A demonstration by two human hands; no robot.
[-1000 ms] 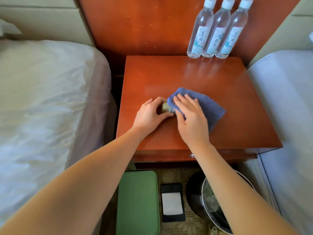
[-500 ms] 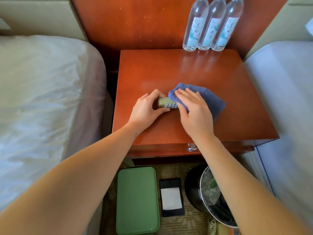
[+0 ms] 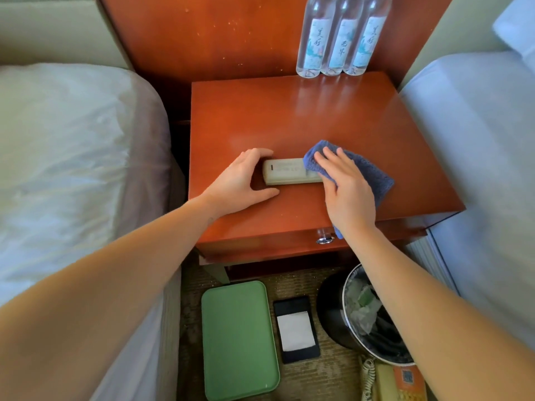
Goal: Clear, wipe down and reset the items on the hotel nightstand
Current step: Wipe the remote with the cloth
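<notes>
Here, the fingers (image 3: 259,154) and thumb of the left hand (image 3: 241,182) are curling round the left end of the remote (image 3: 285,172), a cream plastic bar lying flat near the front of the nightstand (image 3: 289,117). The right hand (image 3: 347,195) is lying flat, its fingers straight and slightly apart, pressing a nubby blue cloth (image 3: 373,175) onto the remote's right end. The glossy reddish wood is reflecting three clear bottles (image 3: 341,44) standing side by side at the back right.
</notes>
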